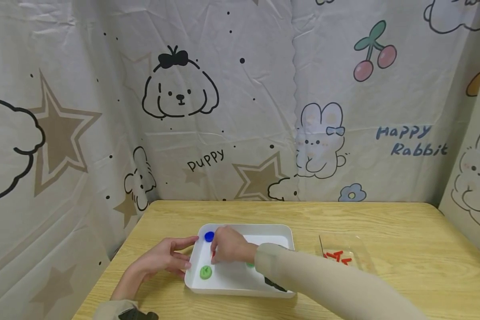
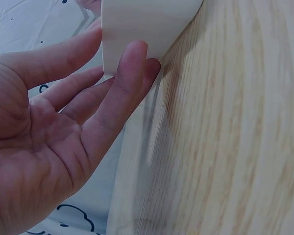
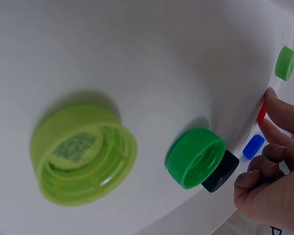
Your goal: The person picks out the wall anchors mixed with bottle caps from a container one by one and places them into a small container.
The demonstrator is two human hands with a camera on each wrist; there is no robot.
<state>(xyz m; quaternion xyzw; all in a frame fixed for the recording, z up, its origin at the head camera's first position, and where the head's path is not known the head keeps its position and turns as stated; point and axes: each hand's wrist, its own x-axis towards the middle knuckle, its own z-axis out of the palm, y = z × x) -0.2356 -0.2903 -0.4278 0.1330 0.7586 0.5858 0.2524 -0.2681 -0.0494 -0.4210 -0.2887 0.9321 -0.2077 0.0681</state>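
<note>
A white tray (image 1: pixel 240 290) stands on the table with bottle caps in it. My left hand (image 1: pixel 164 257) touches the tray's left wall with spread, slightly bent fingers. Inside the tray, my right hand (image 1: pixel 228 244) pinches a small red stick (image 3: pixel 262 112) between thumb and index finger, low over the tray floor. On either side of that stick are a blue cap (image 1: pixel 210 236) and a light green cap (image 1: pixel 206 272). The right wrist view shows an upturned lime bottle cap (image 3: pixel 83 154), plus a green cap (image 3: pixel 196 157) beside a black cap (image 3: pixel 221 171).
Right of the tray, a clear plastic box (image 1: pixel 362 249) holds several red sticks (image 1: pixel 338 255), partly behind the right sleeve (image 1: pixel 324 280). The wooden table (image 1: pixel 424 266) meets a printed cloth (image 1: pixel 256 111) at the back.
</note>
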